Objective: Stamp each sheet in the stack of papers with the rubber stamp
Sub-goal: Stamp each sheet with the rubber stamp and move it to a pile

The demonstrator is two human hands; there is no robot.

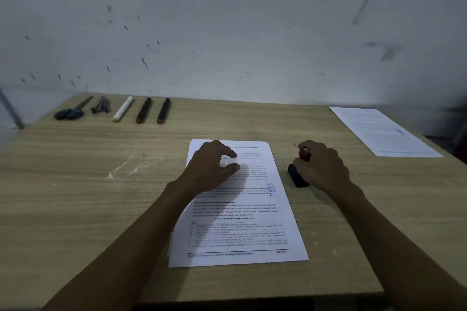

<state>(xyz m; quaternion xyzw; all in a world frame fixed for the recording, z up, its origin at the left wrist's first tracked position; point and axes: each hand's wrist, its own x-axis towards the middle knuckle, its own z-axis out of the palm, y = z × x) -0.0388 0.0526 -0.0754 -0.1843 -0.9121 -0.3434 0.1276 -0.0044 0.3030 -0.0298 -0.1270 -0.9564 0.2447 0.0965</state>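
Now the stack (242, 232) lies mid-table (75, 184), running toward the near edge, w/ a blue stamp mark (273, 190) by its right margin. Left hand (209, 163) rests on the top sheet's upper part, fingers loosely spread, gripping nothing. Right hand (322, 163) grips the stamp (299, 171), just right of the stack, base on the table. One stamped sheet (384, 131) sits at the far right corner; pens (144, 110) line the far left edge.
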